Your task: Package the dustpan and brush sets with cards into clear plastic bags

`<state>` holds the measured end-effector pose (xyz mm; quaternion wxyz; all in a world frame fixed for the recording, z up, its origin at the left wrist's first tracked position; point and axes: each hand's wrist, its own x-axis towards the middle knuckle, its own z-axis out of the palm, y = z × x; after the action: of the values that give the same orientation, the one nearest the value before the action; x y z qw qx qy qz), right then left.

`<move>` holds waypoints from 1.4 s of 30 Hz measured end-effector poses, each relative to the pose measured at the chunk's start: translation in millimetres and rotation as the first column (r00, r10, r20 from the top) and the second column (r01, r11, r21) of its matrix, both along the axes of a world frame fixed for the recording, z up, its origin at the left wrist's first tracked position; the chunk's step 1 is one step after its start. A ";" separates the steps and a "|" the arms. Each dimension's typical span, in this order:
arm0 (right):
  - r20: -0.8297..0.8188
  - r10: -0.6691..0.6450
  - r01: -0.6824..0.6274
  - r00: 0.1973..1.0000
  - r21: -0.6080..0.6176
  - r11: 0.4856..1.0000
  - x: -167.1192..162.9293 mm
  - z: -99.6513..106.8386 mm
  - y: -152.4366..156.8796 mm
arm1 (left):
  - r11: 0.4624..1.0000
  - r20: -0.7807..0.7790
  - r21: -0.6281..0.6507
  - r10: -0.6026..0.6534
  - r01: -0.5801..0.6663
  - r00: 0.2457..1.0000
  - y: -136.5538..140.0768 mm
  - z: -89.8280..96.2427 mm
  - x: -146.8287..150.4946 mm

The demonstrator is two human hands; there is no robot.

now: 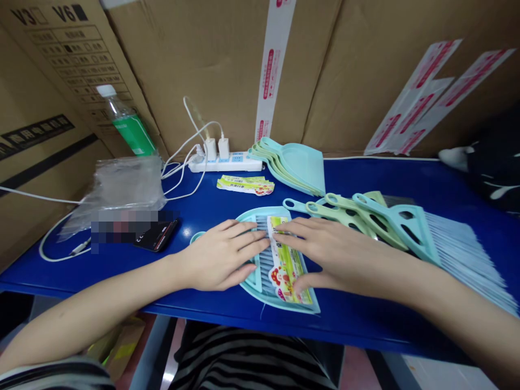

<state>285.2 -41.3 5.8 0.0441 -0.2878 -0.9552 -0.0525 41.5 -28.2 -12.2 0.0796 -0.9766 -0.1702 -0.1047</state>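
A light blue dustpan [268, 306] lies in front of me on the blue table, with a small brush [265, 277] resting in it, grey-blue bristles showing. Across the bristles and the pan's right side lies a yellow-green printed label card [288, 265] with a red mushroom picture. My left hand [227, 254] is laid over the brush and the pan's left part, fingers stretched out. From the right, my right hand [320, 252] rests on the card, its fingers extended and its thumb near the card's lower edge. The fingertips of both hands come close together over the card's left edge.
Stacked dustpans [303, 162] stand behind, beside a white power strip [227, 162] and more label cards [246, 184]. Several hand brushes [398, 222] lie at right. Clear plastic bags [125, 184], a bottle [132, 127], a black card-like item [158, 235] and cables are at left. Cardboard [211, 65] walls the back.
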 end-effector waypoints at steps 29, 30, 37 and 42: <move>-0.009 -0.018 0.018 1.000 0.015 1.000 4.9 -2.6 9.0 | 0.953 0.034 0.201 -0.236 0.225 0.971 -4.0 4.1 3.4; -0.009 -0.020 0.020 1.000 0.018 1.000 5.2 -2.8 9.1 | 0.953 0.034 0.207 -0.233 0.221 0.972 -3.7 4.1 3.5; 0.026 -0.052 0.051 0.998 0.043 0.998 6.9 -5.3 10.7 | 0.970 0.057 0.133 -0.211 0.202 0.976 -2.2 3.6 2.7; 0.036 -0.057 0.056 0.998 0.037 0.998 6.3 -6.9 10.9 | 0.981 0.035 0.084 -0.179 0.176 0.983 -2.7 1.5 1.6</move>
<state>291.5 -30.4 -1.1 0.0301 -0.3127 -0.9463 -0.0763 43.0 -30.9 -10.7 0.1055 -0.9814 -0.0798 -0.1388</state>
